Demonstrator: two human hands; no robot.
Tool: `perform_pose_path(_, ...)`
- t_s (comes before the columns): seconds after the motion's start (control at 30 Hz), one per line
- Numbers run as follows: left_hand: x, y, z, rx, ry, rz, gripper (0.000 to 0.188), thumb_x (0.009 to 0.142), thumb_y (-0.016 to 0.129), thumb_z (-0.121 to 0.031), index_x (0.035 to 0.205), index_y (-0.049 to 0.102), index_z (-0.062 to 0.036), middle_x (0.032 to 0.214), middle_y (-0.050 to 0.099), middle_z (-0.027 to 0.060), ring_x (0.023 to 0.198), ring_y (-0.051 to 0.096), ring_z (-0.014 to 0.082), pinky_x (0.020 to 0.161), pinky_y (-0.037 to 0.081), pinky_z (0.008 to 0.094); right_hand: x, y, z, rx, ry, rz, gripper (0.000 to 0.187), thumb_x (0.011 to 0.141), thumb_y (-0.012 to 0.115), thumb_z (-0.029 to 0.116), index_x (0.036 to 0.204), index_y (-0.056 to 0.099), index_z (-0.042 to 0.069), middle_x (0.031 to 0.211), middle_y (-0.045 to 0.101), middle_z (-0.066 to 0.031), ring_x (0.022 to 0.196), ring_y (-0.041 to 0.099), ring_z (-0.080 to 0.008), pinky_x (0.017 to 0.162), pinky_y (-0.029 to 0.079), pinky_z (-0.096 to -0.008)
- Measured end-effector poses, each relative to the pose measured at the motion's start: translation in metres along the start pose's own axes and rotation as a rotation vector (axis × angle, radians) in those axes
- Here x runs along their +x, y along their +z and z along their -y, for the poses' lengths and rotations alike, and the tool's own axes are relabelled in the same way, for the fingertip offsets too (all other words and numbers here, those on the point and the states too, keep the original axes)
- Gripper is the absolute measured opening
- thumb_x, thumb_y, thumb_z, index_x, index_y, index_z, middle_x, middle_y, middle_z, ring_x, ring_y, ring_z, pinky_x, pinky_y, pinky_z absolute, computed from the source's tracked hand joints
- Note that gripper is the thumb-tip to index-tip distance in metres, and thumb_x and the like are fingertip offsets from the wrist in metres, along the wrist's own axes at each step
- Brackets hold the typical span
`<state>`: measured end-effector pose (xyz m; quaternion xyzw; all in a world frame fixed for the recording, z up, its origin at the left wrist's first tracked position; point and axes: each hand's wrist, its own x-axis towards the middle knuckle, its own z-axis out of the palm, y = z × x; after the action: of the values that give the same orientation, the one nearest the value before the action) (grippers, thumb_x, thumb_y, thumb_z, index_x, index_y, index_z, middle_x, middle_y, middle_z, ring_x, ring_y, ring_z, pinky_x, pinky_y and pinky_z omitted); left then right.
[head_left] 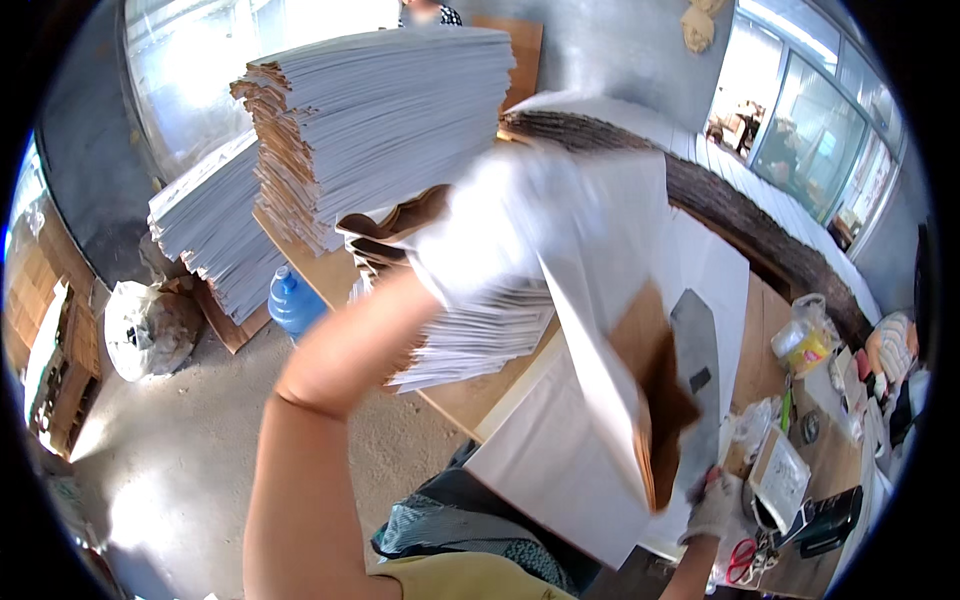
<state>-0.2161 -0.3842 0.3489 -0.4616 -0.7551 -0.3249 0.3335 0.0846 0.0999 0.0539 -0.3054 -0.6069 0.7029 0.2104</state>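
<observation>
My left hand (pixel 500 225), in a white glove, reaches across at the upper middle. Motion smears its fingers, so their grip is unclear. Against it, a large paper bag (pixel 610 350), white outside and brown inside, stands partly raised, its brown mouth gaping toward me. Gloved as well, my right hand (pixel 712 505) is closed round the near end of a long grey flat plate (pixel 697 340) with a small dark patch. This plate lies alongside the bag's mouth, on its right. White paper (pixel 560 480) lies flat on the table beneath the bag.
Tall stacks of white bags (pixel 400 120) rise at the back left; a lower pile (pixel 480 340) sits nearer. Past the table edge stands a blue water jug (pixel 293 300). Red-handled scissors (pixel 741 560) and an open box (pixel 780 480) lie at right. A person (pixel 430 14) is behind the stack.
</observation>
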Motion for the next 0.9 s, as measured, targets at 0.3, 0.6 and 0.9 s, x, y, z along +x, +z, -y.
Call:
perform_pose_path(0.3,-0.024,-0.089,0.195,-0.689,-1.064,-0.295,0.022,0.097,0.072,-0.031,0.094,0.074,-0.0087,0.079,0.065,-0.0014,0.06,0.051,0.0051,0.049,0.036,0.0204,-0.012,0.04,-0.013,-0.747,-0.353,-0.125,0.048,0.101,0.065,0.009,0.147,0.055,0.001,0.139,0.064,-0.0155,0.124,0.061,-0.027,0.103,0.05,-0.0386)
perform_pose_path(0.6,-0.164,-0.066,0.187,-0.515,-1.257,-0.727,0.052,0.109,0.044,-0.043,0.152,0.049,-0.0145,0.142,0.057,0.0157,0.116,0.064,0.0374,0.093,0.06,0.0591,-0.14,0.055,0.01,-1.364,-0.405,0.4,0.08,0.067,0.089,0.024,0.14,0.061,0.006,0.138,0.063,-0.0174,0.134,0.055,-0.04,0.114,0.045,-0.048)
perform_pose_path(0.9,-0.161,0.055,-0.015,0.588,0.073,0.105,0.036,0.093,0.069,-0.001,0.128,0.064,0.0013,0.128,0.058,0.0163,0.082,0.067,0.0261,0.075,0.059,0.0416,-0.15,0.031,0.036,-1.643,-0.681,0.666,0.055,0.066,0.084,0.02,0.118,0.068,0.01,0.128,0.065,-0.0117,0.128,0.059,-0.0363,0.116,0.043,-0.0571)
